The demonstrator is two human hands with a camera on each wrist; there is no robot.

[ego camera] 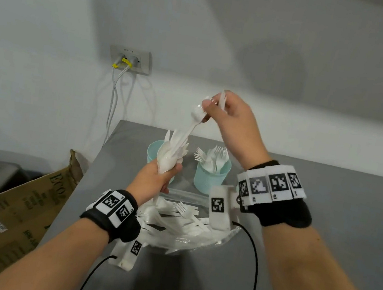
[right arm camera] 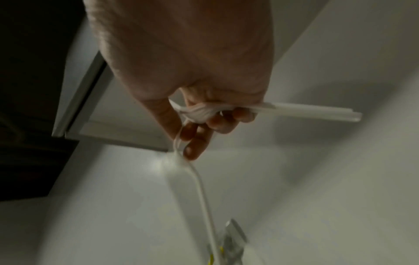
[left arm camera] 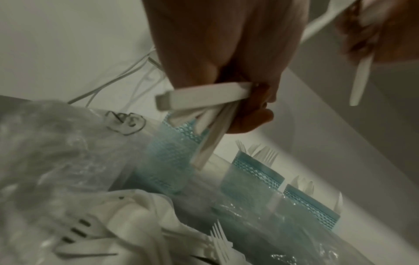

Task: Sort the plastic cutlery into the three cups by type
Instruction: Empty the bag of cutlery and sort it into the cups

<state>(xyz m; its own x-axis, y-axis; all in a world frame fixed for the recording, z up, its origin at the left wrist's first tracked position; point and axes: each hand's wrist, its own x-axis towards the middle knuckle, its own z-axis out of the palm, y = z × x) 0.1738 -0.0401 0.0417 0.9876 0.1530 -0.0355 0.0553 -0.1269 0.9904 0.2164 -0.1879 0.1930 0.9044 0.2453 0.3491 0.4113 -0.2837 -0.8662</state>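
The left hand [ego camera: 155, 181] grips a bundle of white plastic cutlery [ego camera: 172, 152] above the near-left teal cup [ego camera: 153, 150]. The right hand [ego camera: 233, 123] pinches a spoon [right arm camera: 199, 112] (only its wrist view shows the bowl).

— What's behind the action?
— A plain white wall [ego camera: 252, 29], shadows falling across it, with a grey socket plate [ego camera: 130, 59] feeding pale cables [ego camera: 112, 108] downward.
— And below?
— A grey table [ego camera: 328, 190]; a cardboard box [ego camera: 8, 217] at its left.
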